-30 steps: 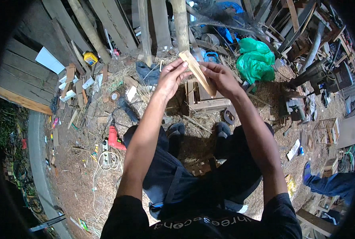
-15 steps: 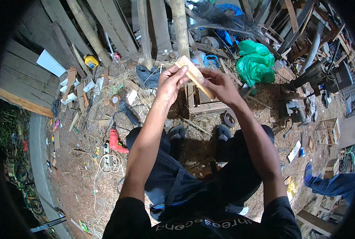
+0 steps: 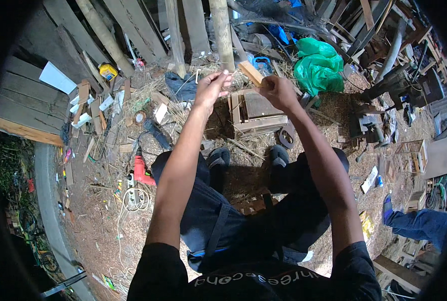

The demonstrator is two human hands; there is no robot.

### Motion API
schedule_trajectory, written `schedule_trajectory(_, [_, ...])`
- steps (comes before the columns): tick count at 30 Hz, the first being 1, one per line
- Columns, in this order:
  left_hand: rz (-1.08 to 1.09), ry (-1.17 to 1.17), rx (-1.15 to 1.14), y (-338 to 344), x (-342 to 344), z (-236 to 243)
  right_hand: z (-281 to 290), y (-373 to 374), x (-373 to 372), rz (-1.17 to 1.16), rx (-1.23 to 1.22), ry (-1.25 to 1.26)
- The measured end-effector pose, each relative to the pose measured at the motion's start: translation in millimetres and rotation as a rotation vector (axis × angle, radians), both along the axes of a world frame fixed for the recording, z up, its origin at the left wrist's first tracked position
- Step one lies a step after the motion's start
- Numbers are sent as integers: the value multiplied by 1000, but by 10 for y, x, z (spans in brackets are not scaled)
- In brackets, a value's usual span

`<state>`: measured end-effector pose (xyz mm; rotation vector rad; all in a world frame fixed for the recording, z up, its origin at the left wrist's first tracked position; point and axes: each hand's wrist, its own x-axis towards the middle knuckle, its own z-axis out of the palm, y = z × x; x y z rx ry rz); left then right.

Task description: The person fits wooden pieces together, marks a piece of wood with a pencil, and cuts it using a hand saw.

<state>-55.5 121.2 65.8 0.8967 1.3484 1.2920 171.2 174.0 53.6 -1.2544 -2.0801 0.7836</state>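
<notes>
My right hand (image 3: pixel 278 92) is closed on a pale wooden strip (image 3: pixel 251 73), which points up and to the left. My left hand (image 3: pixel 212 90), a little left of the strip and apart from it, has thumb and index pinched near each other; anything between them is too small to make out. Below and between my hands lies a wooden box-like piece (image 3: pixel 257 108) on the debris-strewn ground, with a dark oval ring (image 3: pixel 286 136) at its lower right.
A red drill (image 3: pixel 142 171) and power strip (image 3: pixel 131 189) with coiled cord lie left of my legs. A green plastic sheet (image 3: pixel 317 67), a metal machine (image 3: pixel 369 128) and piled timber are at right. Another person's leg (image 3: pixel 416 223) reaches in at lower right.
My left hand has come off the wooden strip. My right hand has carried the strip slightly upward and right, exposing more of the box below.
</notes>
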Motion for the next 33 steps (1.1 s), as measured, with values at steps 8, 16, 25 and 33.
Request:
schedule_trajectory(8, [-29, 692, 15, 170, 26, -1663, -1191, 116, 115, -131, -19, -296])
schedule_trajectory(16, [-51, 763, -148, -130, 185, -2259, -1625, 70, 72, -192, -14, -333])
schedule_trajectory(25, [42, 904, -273, 33, 388, -2642, -1577, 32, 50, -149, 18, -520])
schedule_trajectory(33, [-54, 247, -399, -4, 198, -2271, -1553, 17, 37, -199, 13, -496])
